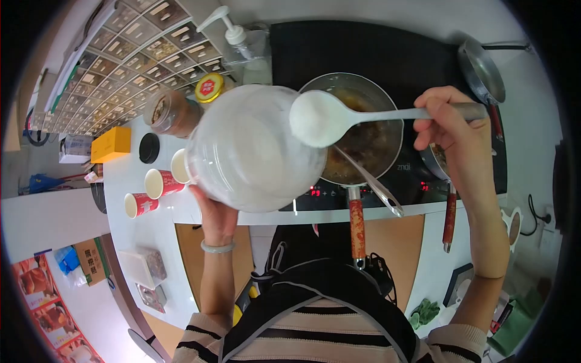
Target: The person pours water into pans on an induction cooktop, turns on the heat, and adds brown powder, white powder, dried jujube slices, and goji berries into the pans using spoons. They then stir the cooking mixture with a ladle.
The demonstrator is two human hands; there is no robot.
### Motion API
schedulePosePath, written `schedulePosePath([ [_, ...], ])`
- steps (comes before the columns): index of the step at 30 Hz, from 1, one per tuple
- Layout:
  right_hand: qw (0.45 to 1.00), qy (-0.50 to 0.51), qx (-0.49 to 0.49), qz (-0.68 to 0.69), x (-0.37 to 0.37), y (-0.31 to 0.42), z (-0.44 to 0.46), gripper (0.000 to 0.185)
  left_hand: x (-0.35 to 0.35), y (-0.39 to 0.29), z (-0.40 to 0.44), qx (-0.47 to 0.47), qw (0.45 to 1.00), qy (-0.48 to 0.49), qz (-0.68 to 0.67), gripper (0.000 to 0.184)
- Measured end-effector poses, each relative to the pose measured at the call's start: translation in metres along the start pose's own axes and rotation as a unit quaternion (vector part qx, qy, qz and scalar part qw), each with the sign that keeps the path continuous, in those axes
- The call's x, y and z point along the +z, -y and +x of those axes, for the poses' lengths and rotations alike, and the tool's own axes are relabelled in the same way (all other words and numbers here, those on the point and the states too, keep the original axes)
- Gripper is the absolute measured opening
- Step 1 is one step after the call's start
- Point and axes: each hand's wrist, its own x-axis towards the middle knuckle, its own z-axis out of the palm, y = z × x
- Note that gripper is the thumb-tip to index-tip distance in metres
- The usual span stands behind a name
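You are working in a kitchen (home or shop, the view isn't telling).
A black cooktop [363, 45] is showing lit red digits before you and carrying a pan [375, 97] of brownish contents, while you are holding a spoon [387, 114] of white powder [316, 118]. To your left, paper cups [162, 183] are sitting on a white counter [145, 227], and small see-through compartments [130, 57] are lining up beyond jars [163, 115].

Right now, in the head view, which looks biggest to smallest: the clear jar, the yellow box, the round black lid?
1. Clear jar, though nearness helps
2. Yellow box
3. Round black lid
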Motion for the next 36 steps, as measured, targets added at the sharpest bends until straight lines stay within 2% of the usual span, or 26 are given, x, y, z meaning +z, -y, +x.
schedulePosePath([
  [4, 0.996, -0.071, -0.033, -0.051, -0.023, -0.014, -0.005, 0.019, -0.008, -0.005, -0.002, 0.018, 1.000, -0.015, 0.011, 0.078],
  [7, 0.971, -0.070, -0.175, -0.150, -0.020, -0.066, -0.014, 0.017, -0.020, -0.004, -0.003, 0.009, 0.999, -0.036, -0.004, 0.072],
  [8, 0.925, -0.006, -0.260, -0.278, -0.024, -0.084, -0.016, 0.016, -0.021, -0.003, -0.004, 0.009, 0.999, -0.046, 0.000, 0.068],
  [9, 0.851, 0.059, -0.338, -0.397, -0.029, -0.094, -0.018, 0.017, -0.022, -0.002, -0.006, 0.009, 0.998, -0.055, 0.005, 0.065],
  [12, 0.645, 0.145, -0.536, -0.525, -0.027, -0.096, -0.018, 0.021, -0.022, 0.001, -0.009, 0.001, 0.998, -0.049, -0.030, 0.062],
  [15, 0.659, 0.151, -0.518, -0.524, -0.027, -0.075, -0.024, 0.026, -0.028, 0.006, -0.009, 0.003, 0.999, -0.026, -0.048, 0.060],
  [17, 0.660, 0.128, -0.526, -0.521, -0.029, -0.049, -0.031, 0.030, -0.016, 0.005, -0.010, 0.001, 0.999, -0.034, -0.035, 0.066],
  [19, 0.701, 0.103, -0.503, -0.495, -0.017, -0.006, -0.050, 0.028, -0.009, 0.006, -0.013, 0.005, 0.999, -0.034, -0.025, 0.074],
  [21, 0.730, 0.178, -0.512, -0.417, 0.018, 0.003, -0.045, 0.027, -0.006, 0.006, -0.015, 0.024, 1.000, -0.020, 0.004, 0.076],
  [24, 0.725, 0.207, -0.556, -0.348, 0.074, -0.028, -0.020, 0.027, -0.007, 0.008, -0.020, 0.017, 1.000, 0.004, 0.011, 0.078],
  [26, 0.760, 0.266, -0.469, -0.362, 0.095, -0.044, -0.003, 0.019, -0.004, 0.012, -0.024, 0.036, 0.999, 0.000, 0.024, 0.075],
  [29, 0.904, 0.221, -0.301, -0.207, 0.114, -0.051, -0.006, 0.011, 0.006, 0.010, -0.031, 0.055, 0.996, 0.004, 0.070, 0.074],
  [31, 0.964, 0.246, -0.033, -0.090, 0.116, -0.043, -0.006, 0.011, 0.008, 0.010, -0.034, 0.052, 0.996, 0.003, 0.078, 0.074],
  [32, 0.963, 0.249, 0.101, -0.029, 0.116, -0.038, -0.004, 0.012, 0.007, 0.009, -0.034, 0.048, 0.997, 0.000, 0.068, 0.074],
  [36, 0.975, 0.192, 0.101, 0.037, 0.107, -0.027, 0.004, 0.016, 0.005, 0.005, -0.030, 0.048, 0.998, -0.002, 0.042, 0.075],
])
